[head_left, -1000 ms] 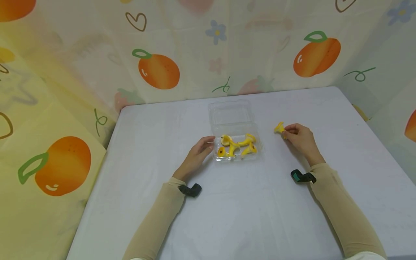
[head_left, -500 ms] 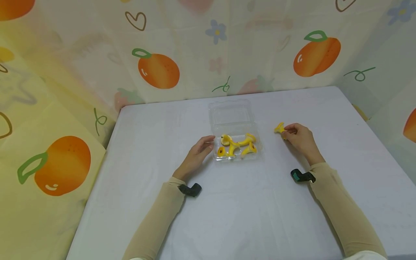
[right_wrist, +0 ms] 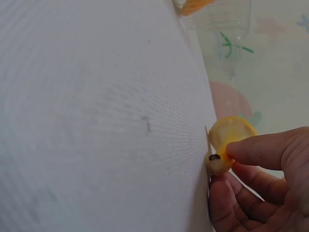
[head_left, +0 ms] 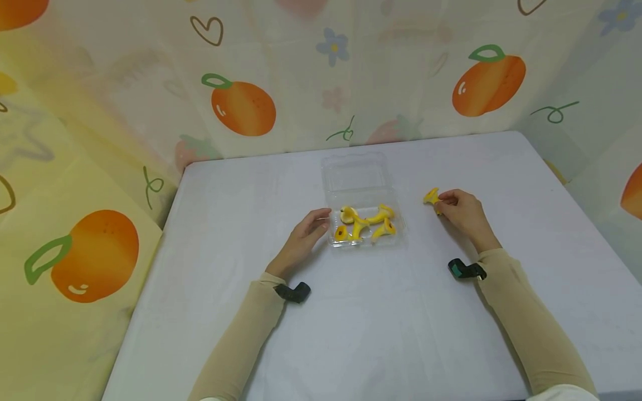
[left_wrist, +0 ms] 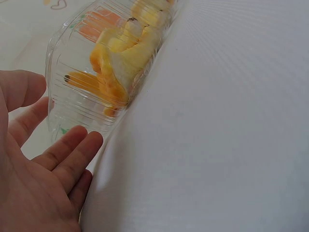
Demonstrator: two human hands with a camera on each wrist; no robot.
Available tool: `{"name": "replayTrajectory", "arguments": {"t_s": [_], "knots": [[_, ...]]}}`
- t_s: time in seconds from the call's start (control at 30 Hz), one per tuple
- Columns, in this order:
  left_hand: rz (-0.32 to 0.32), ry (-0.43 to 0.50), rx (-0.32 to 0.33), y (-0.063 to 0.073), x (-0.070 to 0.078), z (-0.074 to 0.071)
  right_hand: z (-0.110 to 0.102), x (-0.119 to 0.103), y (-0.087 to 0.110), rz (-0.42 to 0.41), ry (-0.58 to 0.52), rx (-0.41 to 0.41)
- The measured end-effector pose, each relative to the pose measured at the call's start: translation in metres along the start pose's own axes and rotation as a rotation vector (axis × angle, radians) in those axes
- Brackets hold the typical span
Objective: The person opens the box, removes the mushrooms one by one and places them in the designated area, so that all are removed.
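Observation:
A clear plastic clamshell box (head_left: 361, 198) stands open on the white table, its lid (head_left: 356, 172) laid back toward the wall. Several yellow trumpet-shaped mushrooms (head_left: 360, 224) with dark stem ends lie inside. At the box's left side, my left hand (head_left: 300, 240) has relaxed fingers (left_wrist: 79, 154) that reach its wall; whether they all touch is unclear. To the right of the box, my right hand (head_left: 463, 216) pinches one yellow mushroom (right_wrist: 232, 129) between thumb and fingers, low at the table surface. Its dark stem end shows in the right wrist view.
The white cloth-covered table (head_left: 371, 323) ends at a patterned curtain (head_left: 301, 94) behind and at the left. Black wrist cameras (head_left: 292, 292) sit on both sleeves.
The view shifts slightly. Both hands, the box and the pinched mushroom keep their places.

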State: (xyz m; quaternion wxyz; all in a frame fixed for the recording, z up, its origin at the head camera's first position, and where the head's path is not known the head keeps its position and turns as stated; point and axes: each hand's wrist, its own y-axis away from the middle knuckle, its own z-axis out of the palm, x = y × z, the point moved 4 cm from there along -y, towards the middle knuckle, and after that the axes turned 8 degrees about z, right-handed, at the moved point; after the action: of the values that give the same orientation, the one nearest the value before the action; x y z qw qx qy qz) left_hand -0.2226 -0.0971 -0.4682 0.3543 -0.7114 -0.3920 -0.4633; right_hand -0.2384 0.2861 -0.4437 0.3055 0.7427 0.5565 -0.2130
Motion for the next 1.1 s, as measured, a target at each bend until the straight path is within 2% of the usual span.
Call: {"name": "replayTrajectory", "arguments": {"t_s": [0.73,1.1], "knots": [[0.003,0.012,-0.008,0.0003,0.0011,-0.0007,-0.0034,-0.0003,0.0019,0.011,0.0,-0.003],[0.007,0.015,-0.008,-0.0001,0.0002,-0.0002,-0.009,0.0006,0.0024,0.048,-0.029,-0.028]]}}
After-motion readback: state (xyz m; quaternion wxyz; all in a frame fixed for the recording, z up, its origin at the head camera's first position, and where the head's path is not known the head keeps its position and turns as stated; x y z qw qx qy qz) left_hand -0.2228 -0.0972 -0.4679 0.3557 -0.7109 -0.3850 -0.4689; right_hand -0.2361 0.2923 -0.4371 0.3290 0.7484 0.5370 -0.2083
